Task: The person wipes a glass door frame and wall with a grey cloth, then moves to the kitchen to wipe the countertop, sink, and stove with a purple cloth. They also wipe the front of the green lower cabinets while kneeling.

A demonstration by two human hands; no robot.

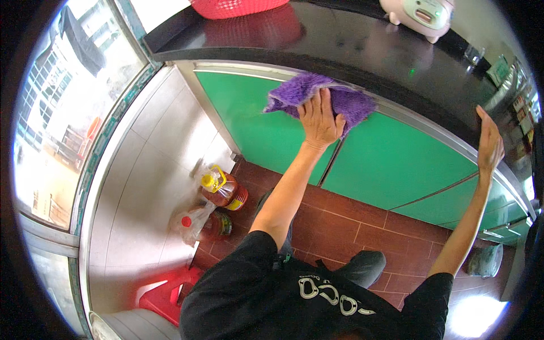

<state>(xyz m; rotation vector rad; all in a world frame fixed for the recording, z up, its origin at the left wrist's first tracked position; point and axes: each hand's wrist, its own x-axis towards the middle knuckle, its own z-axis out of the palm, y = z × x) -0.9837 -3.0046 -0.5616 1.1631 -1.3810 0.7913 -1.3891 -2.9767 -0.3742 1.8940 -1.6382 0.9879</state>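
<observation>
A purple plush cleaning cloth (pixel 287 91) lies bunched against the top of the green cabinet doors (pixel 395 161), just under the countertop's edge. My left hand (pixel 321 121) presses on it with the fingers spread along its folds, and the thumb points to the right. Part of the cloth is covered by that hand. Farther right, my right hand (pixel 491 144) rests on the front edge of the black countertop (pixel 340 38), holding no loose object. A pale metal strip (pixel 242 70) runs along the top of the doors.
On the counter are a red plastic basket (pixel 238 7) and a rice cooker (pixel 420 17). Large oil bottles (pixel 223 189) stand on the brown tiled floor (pixel 335 221) at the left. A red plastic stool (pixel 163 297) and a bin (pixel 485 260) are lower down.
</observation>
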